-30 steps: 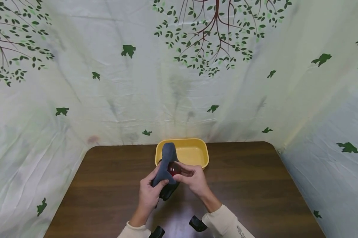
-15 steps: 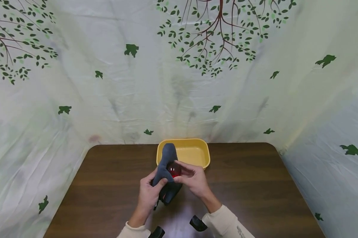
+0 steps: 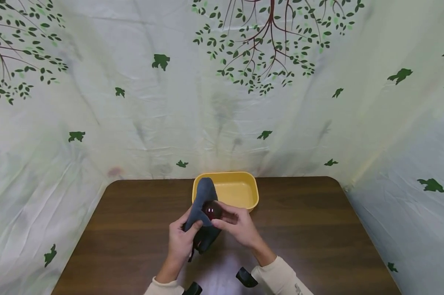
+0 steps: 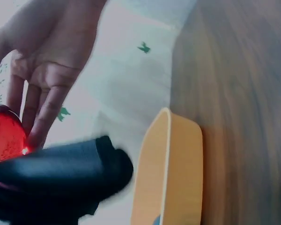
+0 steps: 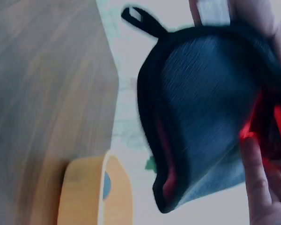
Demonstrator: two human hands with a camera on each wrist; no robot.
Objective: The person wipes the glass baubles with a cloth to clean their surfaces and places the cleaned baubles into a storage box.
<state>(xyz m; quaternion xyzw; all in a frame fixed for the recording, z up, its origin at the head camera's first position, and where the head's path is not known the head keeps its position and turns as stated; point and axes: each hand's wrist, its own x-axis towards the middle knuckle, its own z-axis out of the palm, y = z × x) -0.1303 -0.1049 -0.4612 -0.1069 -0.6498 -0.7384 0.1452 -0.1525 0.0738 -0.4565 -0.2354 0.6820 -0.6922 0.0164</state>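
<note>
A dark blue-grey fabric pouch [image 3: 203, 192] is held up over the table. My left hand [image 3: 179, 241] grips its near left side, thumb on top. The right wrist view shows black binding round the pouch [image 5: 201, 93] and a small black loop at one corner. A shiny, see-through red ball [image 3: 212, 210] sits at the pouch's opening, partly covered by fabric. My right hand [image 3: 242, 227] pinches the ball from the right between thumb and fingers. Glowing bright red, the ball [image 4: 7, 136] shows at the left edge of the left wrist view, its lower part hidden behind the pouch.
Behind the hands, a yellow plastic tub [image 3: 253, 180] stands at the far edge of the brown wooden table [image 3: 303, 229]. Something blue [image 5: 106, 185] shows inside it in the right wrist view. A white curtain [image 3: 214, 114] printed with leaves hangs beyond.
Both hands, with pouch and ball, have shifted slightly left. The pouch's upper flap leans further left and more of the ball shows. The ball looks darker than half a second ago.
</note>
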